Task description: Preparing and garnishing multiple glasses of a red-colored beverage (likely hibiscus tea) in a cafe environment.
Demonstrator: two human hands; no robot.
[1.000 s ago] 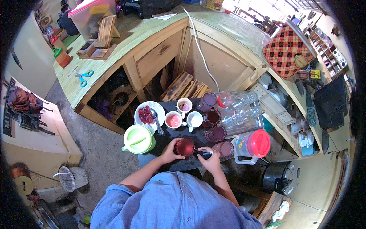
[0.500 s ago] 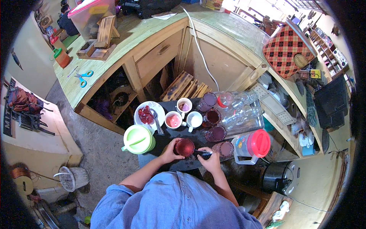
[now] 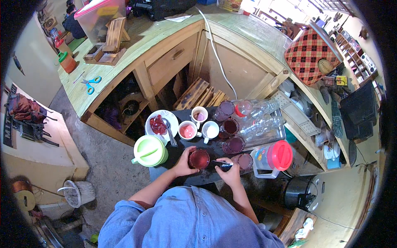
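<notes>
My left hand (image 3: pixel 182 164) is wrapped round a glass of dark red liquid (image 3: pixel 199 159) on the black tabletop (image 3: pixel 198 179). In my right hand (image 3: pixel 230 173) is a black-handled utensil (image 3: pixel 223 165), its front end at the glass's right side; I cannot make out its tip. Beyond the hands stand a white cup with pink contents (image 3: pixel 187 131), a second cup (image 3: pixel 199 114) and a white cup (image 3: pixel 211 130). A white plate (image 3: pixel 174 120) bears red jelly-like pieces (image 3: pixel 158 124) and a spoon (image 3: pixel 169 131). Several glasses of purple-red liquid, among them a near one (image 3: pixel 244 161), line the right.
A green-lidded pitcher (image 3: pixel 149 151) stands at the left and a red-lidded jug (image 3: pixel 281 155) at the right. Clear plastic bottles (image 3: pixel 262 118) lie on a tray behind the glasses. A wooden counter (image 3: pixel 140 51) curves round the far side, with blue scissors (image 3: pixel 92 84) on it.
The glass and my left hand have shifted very slightly left. My right hand and the utensil have moved a little to the right, away from the glass.
</notes>
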